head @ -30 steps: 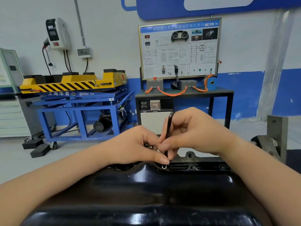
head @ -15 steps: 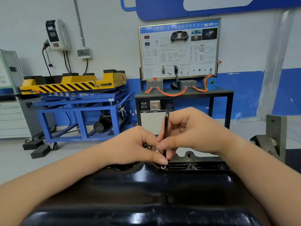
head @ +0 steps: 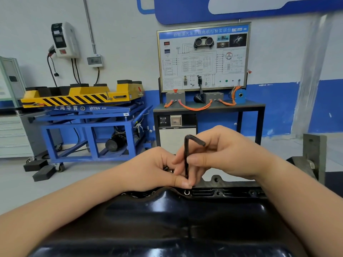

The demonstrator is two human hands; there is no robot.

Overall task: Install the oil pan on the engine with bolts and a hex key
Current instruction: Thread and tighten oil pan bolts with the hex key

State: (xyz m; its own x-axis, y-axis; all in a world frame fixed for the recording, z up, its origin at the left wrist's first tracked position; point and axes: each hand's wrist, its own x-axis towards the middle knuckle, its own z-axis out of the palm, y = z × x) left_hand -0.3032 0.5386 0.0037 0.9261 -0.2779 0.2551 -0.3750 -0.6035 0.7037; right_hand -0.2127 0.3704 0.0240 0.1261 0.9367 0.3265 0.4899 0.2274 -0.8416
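Workshop floor behind, the right hand (head: 226, 154) pinches a black L-shaped hex key (head: 186, 156), now turned; the left hand (head: 154, 169), cupping spare bolts (head: 168, 168), steadies it above the glossy black oil pan (head: 167, 219), suggesting tightening under way.

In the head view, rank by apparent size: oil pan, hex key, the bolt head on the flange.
1. Oil pan, largest, though closest to the camera.
2. Hex key.
3. Bolt head, smallest.

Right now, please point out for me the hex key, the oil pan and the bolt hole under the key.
hex key (head: 186, 156): head view, on its long upright shaft.
oil pan (head: 167, 217): head view, on its glossy black top.
bolt hole (head: 186, 192): head view, on its bright ring.
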